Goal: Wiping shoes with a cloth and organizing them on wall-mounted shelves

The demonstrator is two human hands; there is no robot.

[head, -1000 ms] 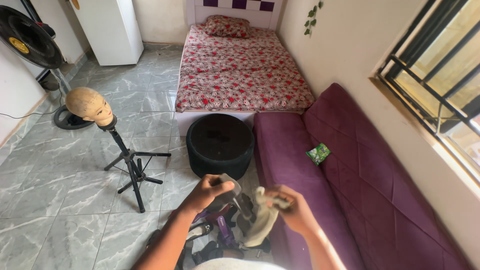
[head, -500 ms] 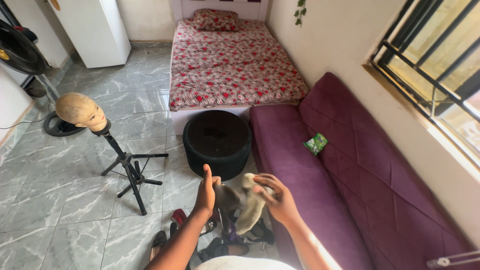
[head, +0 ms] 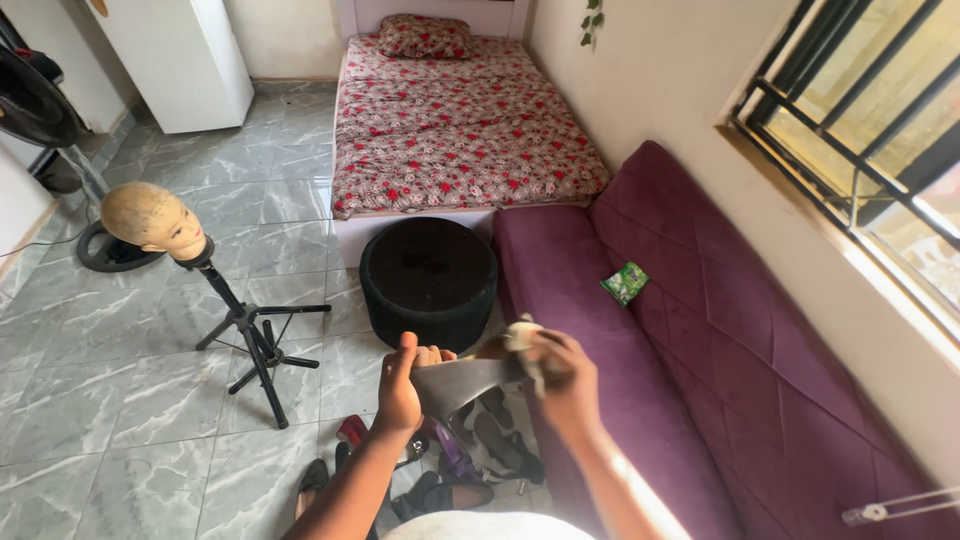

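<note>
view from a head cam looking down at two bare arms in a bedroom w/ a grey marble-tile floor.

far left of the hands, a mannequin head stands on a black tripod, well apart from them. left hand is clenched, thumb up, gripping one end of a grey shoe held sideways in mid-air. right hand is closed around a pale cloth, bunched and pressed against the shoe's other end; whether its fingers also pinch the shoe itself, can't tell.

the step looks like wiping the shoe. judging from the grip, it would go best w/ the left hand keeping the shoe steady and level while the right drags the cloth along the upper in firm strokes, turning a fresh part of the cloth outward as it goes; a loose grip could let the shoe twist.

the shoe spans btwn both hands, touching each, at chest level above a heap of shoes on the floor directly below. just beyond the hands sits a round black ottoman, w/ a floral-covered bed behind it. right of the hands runs a purple sofa, a small green packet lying on its seat.
</note>
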